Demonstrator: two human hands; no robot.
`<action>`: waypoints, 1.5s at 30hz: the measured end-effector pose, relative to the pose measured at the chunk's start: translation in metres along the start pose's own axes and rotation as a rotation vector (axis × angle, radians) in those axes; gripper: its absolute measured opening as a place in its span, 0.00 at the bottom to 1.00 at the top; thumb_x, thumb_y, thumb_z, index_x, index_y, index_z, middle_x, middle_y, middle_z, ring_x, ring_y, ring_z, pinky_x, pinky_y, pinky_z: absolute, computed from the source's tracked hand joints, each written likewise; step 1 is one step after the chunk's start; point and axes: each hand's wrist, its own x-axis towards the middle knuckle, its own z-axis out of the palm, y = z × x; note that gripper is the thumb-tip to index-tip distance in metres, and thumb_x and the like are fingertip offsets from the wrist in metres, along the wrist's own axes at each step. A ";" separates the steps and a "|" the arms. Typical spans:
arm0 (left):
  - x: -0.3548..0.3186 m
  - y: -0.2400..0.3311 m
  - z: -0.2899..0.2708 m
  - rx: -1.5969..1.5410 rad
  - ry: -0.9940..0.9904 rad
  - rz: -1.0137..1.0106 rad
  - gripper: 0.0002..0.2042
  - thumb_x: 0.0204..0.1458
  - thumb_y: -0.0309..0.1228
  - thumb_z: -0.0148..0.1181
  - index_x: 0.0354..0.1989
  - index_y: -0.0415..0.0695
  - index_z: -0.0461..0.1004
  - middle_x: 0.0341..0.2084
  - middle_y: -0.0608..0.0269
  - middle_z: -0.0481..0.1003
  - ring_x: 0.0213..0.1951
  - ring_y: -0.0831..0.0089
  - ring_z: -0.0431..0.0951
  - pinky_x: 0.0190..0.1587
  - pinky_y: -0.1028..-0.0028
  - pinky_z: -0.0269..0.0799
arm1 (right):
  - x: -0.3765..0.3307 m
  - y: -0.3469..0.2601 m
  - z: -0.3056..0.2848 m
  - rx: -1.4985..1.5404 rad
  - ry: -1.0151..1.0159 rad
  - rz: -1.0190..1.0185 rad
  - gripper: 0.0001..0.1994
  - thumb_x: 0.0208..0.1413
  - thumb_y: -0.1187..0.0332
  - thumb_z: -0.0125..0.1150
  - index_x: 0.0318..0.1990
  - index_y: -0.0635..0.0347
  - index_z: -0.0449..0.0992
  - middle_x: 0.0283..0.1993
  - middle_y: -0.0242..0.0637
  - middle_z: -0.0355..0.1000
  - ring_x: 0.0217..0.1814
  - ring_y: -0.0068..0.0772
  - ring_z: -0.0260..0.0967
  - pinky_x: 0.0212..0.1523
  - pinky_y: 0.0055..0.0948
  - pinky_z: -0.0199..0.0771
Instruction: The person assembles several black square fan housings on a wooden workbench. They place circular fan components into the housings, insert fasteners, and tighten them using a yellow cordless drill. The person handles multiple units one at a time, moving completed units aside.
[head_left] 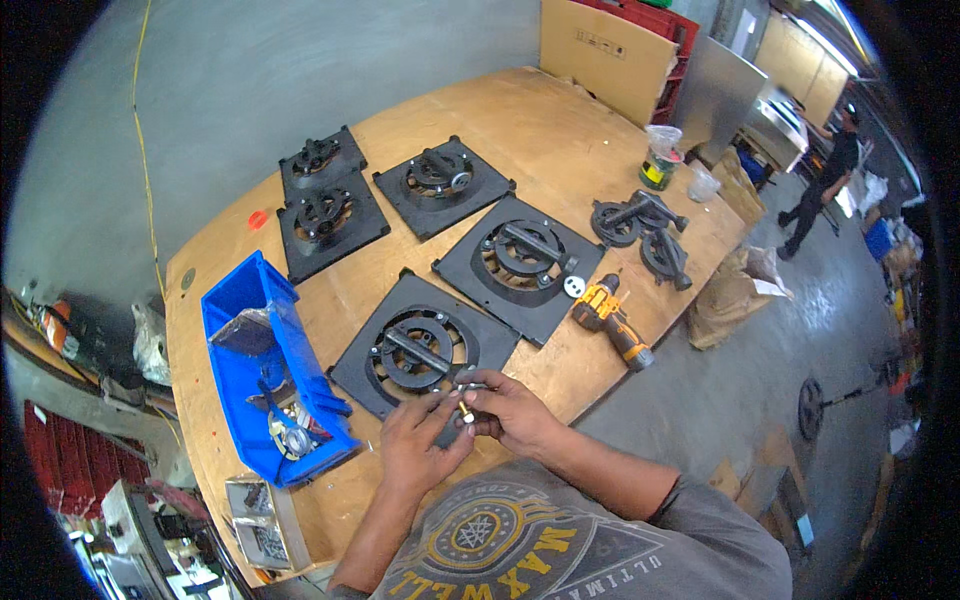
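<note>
Both hands meet just beyond the person's shirt (480,535), over the near side of the desk (490,110). The right hand (510,412) is drawn in narrow, thumb and fingers pinching a small brass-coloured piece (465,409) with a pale end. The left hand (417,443) curls in close against it; whether its fingers grip the piece or only steady it cannot be told, since they overlap. A darker shape shows among the fingertips, too hidden to name.

The piece sits just beside the near corner of the nearest black plate (420,350), which carries a slotted ring and a bar. The likeliest trouble is a slip: the part is small, held only by fingertips, and could drop into the ring's gaps or over the desk's near edge. If it has a thread, starting it crooked could damage it.

To the right, the orange-and-black drill (612,320) lies close to the desk's edge, so a careless elbow might knock it off. The white disc (574,287) beside it could be swept away too. On the left, the blue bin (300,345) holds mixed oddments; a dropped fitting could easily get lost among them.
</note>
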 end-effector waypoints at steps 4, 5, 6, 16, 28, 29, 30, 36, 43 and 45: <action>0.018 0.018 0.035 0.128 -0.020 0.041 0.22 0.41 0.37 0.67 0.48 0.45 0.77 0.45 0.56 0.77 0.38 0.59 0.79 0.39 0.64 0.74 | -0.003 -0.022 -0.035 0.034 0.018 0.030 0.14 0.61 0.67 0.57 0.52 0.58 0.68 0.44 0.35 0.72 0.43 0.29 0.74 0.39 0.27 0.77; 0.024 0.024 0.044 0.161 -0.029 0.049 0.23 0.42 0.38 0.67 0.49 0.46 0.77 0.47 0.55 0.76 0.38 0.59 0.79 0.39 0.64 0.74 | -0.003 -0.028 -0.043 0.041 0.030 0.028 0.13 0.61 0.66 0.57 0.51 0.58 0.68 0.44 0.34 0.72 0.43 0.29 0.73 0.39 0.27 0.77; 0.028 0.031 0.053 0.173 -0.064 0.009 0.23 0.43 0.37 0.66 0.50 0.44 0.76 0.48 0.53 0.76 0.40 0.58 0.79 0.41 0.63 0.74 | -0.004 -0.035 -0.053 0.048 0.020 0.037 0.13 0.61 0.66 0.57 0.50 0.58 0.68 0.43 0.34 0.72 0.42 0.29 0.73 0.40 0.27 0.76; 0.071 0.085 0.129 0.266 -0.218 -0.170 0.20 0.52 0.35 0.60 0.53 0.42 0.74 0.52 0.49 0.73 0.44 0.54 0.78 0.45 0.62 0.75 | 0.002 -0.086 -0.143 0.046 0.010 0.086 0.09 0.61 0.65 0.57 0.45 0.55 0.67 0.41 0.32 0.70 0.39 0.26 0.72 0.38 0.26 0.77; 0.101 0.091 0.201 0.181 -0.414 -0.202 0.20 0.52 0.41 0.60 0.51 0.45 0.75 0.46 0.53 0.76 0.44 0.53 0.78 0.48 0.59 0.73 | -0.001 -0.116 -0.227 -0.362 0.011 0.081 0.15 0.60 0.67 0.59 0.50 0.63 0.67 0.36 0.37 0.75 0.35 0.27 0.76 0.31 0.26 0.78; 0.107 0.090 0.205 0.156 -0.485 -0.229 0.20 0.52 0.43 0.60 0.51 0.46 0.75 0.46 0.53 0.77 0.45 0.52 0.78 0.49 0.59 0.73 | -0.001 -0.119 -0.237 -0.436 0.015 0.087 0.16 0.60 0.67 0.59 0.51 0.65 0.67 0.35 0.37 0.75 0.34 0.27 0.76 0.29 0.25 0.77; 0.113 0.085 0.210 0.091 -0.555 -0.252 0.20 0.52 0.42 0.60 0.51 0.47 0.75 0.45 0.53 0.77 0.44 0.52 0.78 0.49 0.58 0.73 | -0.003 -0.122 -0.248 -0.534 0.011 0.085 0.18 0.59 0.68 0.60 0.52 0.69 0.67 0.35 0.40 0.76 0.31 0.28 0.77 0.26 0.25 0.76; 0.169 0.030 0.259 0.310 -0.766 -0.196 0.17 0.54 0.39 0.55 0.52 0.51 0.74 0.40 0.51 0.78 0.42 0.53 0.79 0.43 0.56 0.74 | -0.017 -0.126 -0.308 -0.732 0.022 0.112 0.14 0.58 0.70 0.60 0.49 0.68 0.71 0.35 0.39 0.75 0.32 0.29 0.77 0.30 0.26 0.78; 0.186 0.007 0.320 0.420 -0.689 -0.121 0.10 0.53 0.34 0.51 0.40 0.48 0.77 0.35 0.51 0.78 0.38 0.53 0.79 0.39 0.55 0.74 | -0.014 -0.107 -0.306 -1.465 0.168 -0.301 0.12 0.50 0.72 0.58 0.43 0.63 0.76 0.36 0.52 0.76 0.40 0.51 0.75 0.43 0.44 0.75; 0.189 0.013 0.318 0.451 -0.729 -0.137 0.10 0.53 0.35 0.52 0.38 0.48 0.77 0.35 0.52 0.78 0.38 0.53 0.79 0.39 0.55 0.74 | -0.011 -0.112 -0.307 -1.569 0.322 -0.138 0.12 0.49 0.73 0.54 0.42 0.62 0.76 0.38 0.55 0.75 0.43 0.57 0.73 0.45 0.48 0.73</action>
